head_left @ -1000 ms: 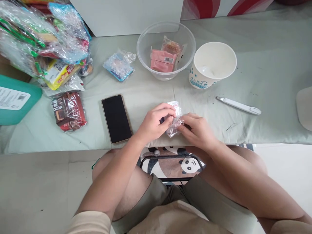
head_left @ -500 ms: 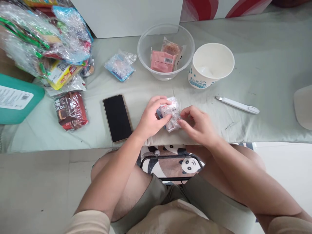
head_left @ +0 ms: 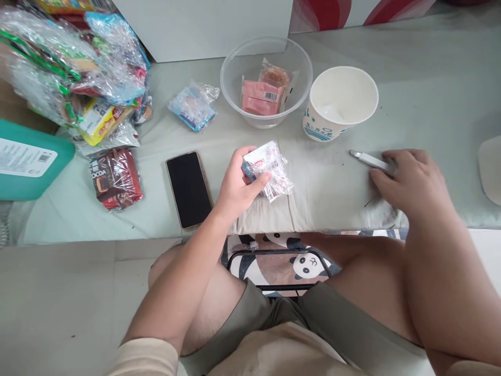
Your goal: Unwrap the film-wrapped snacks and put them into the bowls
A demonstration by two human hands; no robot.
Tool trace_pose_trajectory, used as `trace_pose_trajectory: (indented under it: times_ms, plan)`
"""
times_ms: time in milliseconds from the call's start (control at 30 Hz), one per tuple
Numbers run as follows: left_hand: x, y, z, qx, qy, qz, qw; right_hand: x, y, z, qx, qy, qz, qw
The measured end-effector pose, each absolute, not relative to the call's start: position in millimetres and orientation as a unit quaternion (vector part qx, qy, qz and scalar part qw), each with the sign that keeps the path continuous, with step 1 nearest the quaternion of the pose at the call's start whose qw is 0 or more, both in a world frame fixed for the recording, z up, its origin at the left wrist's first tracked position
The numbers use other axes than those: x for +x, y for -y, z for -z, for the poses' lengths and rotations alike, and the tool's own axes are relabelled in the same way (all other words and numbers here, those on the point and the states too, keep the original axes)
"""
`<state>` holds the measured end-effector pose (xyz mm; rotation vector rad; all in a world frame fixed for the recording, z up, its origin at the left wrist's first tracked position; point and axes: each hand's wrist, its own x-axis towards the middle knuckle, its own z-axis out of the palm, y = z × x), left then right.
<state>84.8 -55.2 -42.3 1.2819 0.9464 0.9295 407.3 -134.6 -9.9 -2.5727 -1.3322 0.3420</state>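
My left hand [head_left: 238, 188] is closed around a small snack packet [head_left: 270, 166] in crinkly clear wrap, held just above the table's front edge. My right hand [head_left: 410, 180] has gone out to the right and lies over the white utility knife [head_left: 368, 160], its fingers curled onto the handle. The knife's tip pokes out to the left of the fingers. A clear plastic bowl [head_left: 235, 68] with two wrapped snacks stands at the back, beside a white paper cup [head_left: 340, 102].
A black phone [head_left: 188, 189] lies face up left of my left hand. Further left are a cocoa snack pack [head_left: 115, 178], a heap of bagged snacks [head_left: 70, 62], a teal container [head_left: 27, 159] and a loose blue-wrapped packet [head_left: 192, 104]. A panda-print stool [head_left: 277, 261] sits between my knees.
My right hand has let go of the packet and moved right onto the white knife. My left hand keeps the packet, now lifted a little and tilted.
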Motion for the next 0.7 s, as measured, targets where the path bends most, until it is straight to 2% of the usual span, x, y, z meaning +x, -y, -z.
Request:
trace_pose_trajectory:
  times_ms: [133, 200, 267, 333, 400, 467, 567, 700]
  plan:
    - [85.9, 57.0, 41.9, 0.557, -0.42, -0.4, 0.594, 409.0, 138.7, 5.3, -0.878, 0.452, -0.084, 0.128]
    - [87.1, 58.3, 40.5, 0.571, -0.424, -0.401, 0.577, 393.5, 140.6, -1.2, -0.868, 0.444, -0.12, 0.189]
    - [88.9, 59.5, 38.7, 0.594, -0.432, -0.394, 0.553, 367.0, 144.3, -8.6, -0.808, 0.445, -0.243, 0.3]
    - [91.1, 60.6, 37.2, 0.606, -0.445, -0.381, 0.538, 334.9, 149.2, -14.0, -0.674, 0.447, -0.447, 0.383]
    - [93.2, 61.4, 36.3, 0.6, -0.452, -0.369, 0.547, 304.1, 153.1, -15.1, -0.573, 0.434, -0.587, 0.372]
    - [94.6, 61.9, 36.1, 0.59, -0.447, -0.361, 0.567, 280.1, 154.4, -12.0, -0.52, 0.415, -0.661, 0.348]
    - [95.0, 62.3, 36.8, 0.596, -0.445, -0.36, 0.562, 260.4, 151.5, -3.9, -0.499, 0.405, -0.689, 0.334]
    - [93.9, 63.0, 39.0, 0.6, -0.445, -0.372, 0.552, 255.4, 145.6, 3.0, -0.539, 0.41, -0.654, 0.337]
